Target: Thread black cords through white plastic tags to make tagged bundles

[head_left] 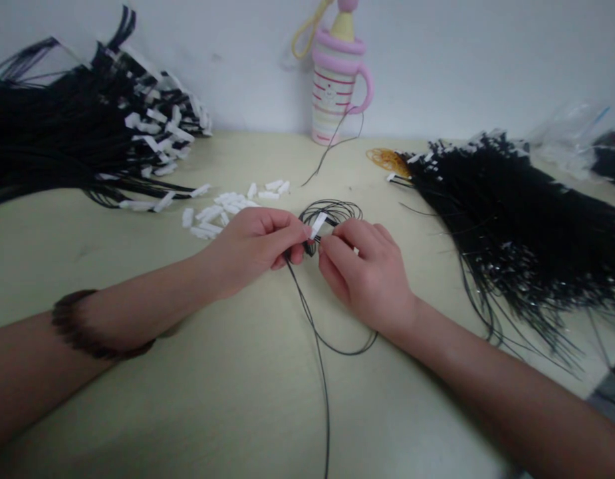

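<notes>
Near the middle of the table, my left hand (pixel 267 246) pinches a small white connector (pixel 318 225) between thumb and forefinger, with black wires under its fingers. My right hand (pixel 364 269) is closed just to the right, its fingertips on thin black wires beside the connector. Exactly which wire each fingertip grips is hidden. A loose coil of black wire (pixel 337 209) lies behind both hands. From my left hand, black wire (pixel 323 372) runs down toward the front edge, and one loop curves under my right hand.
Loose white connectors (pixel 230 203) lie behind my left hand. A large bundle of black wires (pixel 62 126) fills the back left, another (pixel 526 219) the right. A striped pink-lidded cup (pixel 332 93) stands by the wall. Yellow bands (pixel 385 159) and a plastic bag (pixel 569 136) are farther right.
</notes>
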The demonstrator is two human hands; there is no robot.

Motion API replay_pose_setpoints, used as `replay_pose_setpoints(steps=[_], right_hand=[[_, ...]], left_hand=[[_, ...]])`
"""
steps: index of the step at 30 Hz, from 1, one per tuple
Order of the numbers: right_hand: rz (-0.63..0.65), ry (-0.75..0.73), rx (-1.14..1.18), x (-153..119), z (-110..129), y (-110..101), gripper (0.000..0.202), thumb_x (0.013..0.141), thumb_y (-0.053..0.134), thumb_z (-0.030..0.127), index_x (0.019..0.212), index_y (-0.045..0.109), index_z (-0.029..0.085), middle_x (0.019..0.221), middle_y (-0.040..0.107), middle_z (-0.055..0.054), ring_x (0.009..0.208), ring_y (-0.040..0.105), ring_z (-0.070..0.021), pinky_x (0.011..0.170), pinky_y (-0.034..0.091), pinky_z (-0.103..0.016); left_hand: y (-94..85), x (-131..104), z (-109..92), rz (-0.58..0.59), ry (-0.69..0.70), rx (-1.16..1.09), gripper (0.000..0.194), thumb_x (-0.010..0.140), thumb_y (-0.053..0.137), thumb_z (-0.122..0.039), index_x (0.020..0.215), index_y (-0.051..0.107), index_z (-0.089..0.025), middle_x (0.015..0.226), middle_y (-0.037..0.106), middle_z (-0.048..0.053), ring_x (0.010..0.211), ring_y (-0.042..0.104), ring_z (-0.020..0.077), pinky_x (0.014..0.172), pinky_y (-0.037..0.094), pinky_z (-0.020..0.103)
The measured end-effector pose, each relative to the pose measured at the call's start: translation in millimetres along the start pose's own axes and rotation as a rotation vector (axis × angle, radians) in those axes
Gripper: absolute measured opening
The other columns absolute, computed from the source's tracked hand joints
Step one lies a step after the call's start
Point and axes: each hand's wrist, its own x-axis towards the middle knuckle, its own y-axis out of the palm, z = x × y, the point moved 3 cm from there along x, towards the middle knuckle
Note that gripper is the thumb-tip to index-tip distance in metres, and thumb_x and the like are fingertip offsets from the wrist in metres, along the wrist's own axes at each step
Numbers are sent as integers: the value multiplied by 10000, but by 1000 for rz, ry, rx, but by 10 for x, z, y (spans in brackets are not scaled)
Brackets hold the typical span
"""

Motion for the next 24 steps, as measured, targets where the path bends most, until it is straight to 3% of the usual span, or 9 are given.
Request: replay_pose_setpoints(steps=[11, 17, 19, 22, 24], right_hand=[[0, 26, 249, -28, -20, 61, 219, 871, 415, 180, 787, 608, 121, 806, 567, -89, 755, 492, -156, 676, 393, -279], [-18, 198, 538, -18, -166, 72, 168, 836, 509, 207, 805, 662, 145, 757, 553, -49, 715, 502, -122, 640, 416, -243], [102, 302, 716, -18, -258, 126, 133, 791, 578, 231, 781, 681, 147, 678, 544, -17, 614, 478, -93, 562, 399, -219], [406, 419, 1041, -32, -340, 223, 155, 757, 612, 262, 795, 676, 127, 615, 557, 11, 513, 434, -61, 473, 359, -190], [507, 463, 1196, -37, -371, 238, 169, 756, 606, 261, 827, 668, 121, 595, 563, 22, 491, 432, -51, 455, 354, -177]], left_hand=[[-3, -25, -28, -10, 26, 77, 233, 779, 533, -321, 613, 580, -165, 523, 538, -19, 453, 430, 69, 412, 310, 175], [6, -18, -17, -49, 20, 12, 235, 773, 553, -326, 610, 574, -158, 545, 554, -22, 461, 427, 53, 431, 326, 167], [-23, 3, -32, -65, 32, -45, 224, 769, 558, -298, 596, 567, -157, 541, 550, -22, 459, 421, 50, 428, 322, 167], [-123, 6, -136, -101, 84, -204, 227, 757, 563, -250, 551, 540, -157, 506, 498, -28, 451, 402, 47, 426, 317, 171], [-177, -39, -256, -53, 98, -316, 205, 743, 564, -239, 553, 543, -165, 437, 411, -49, 416, 360, 46, 417, 308, 172]])
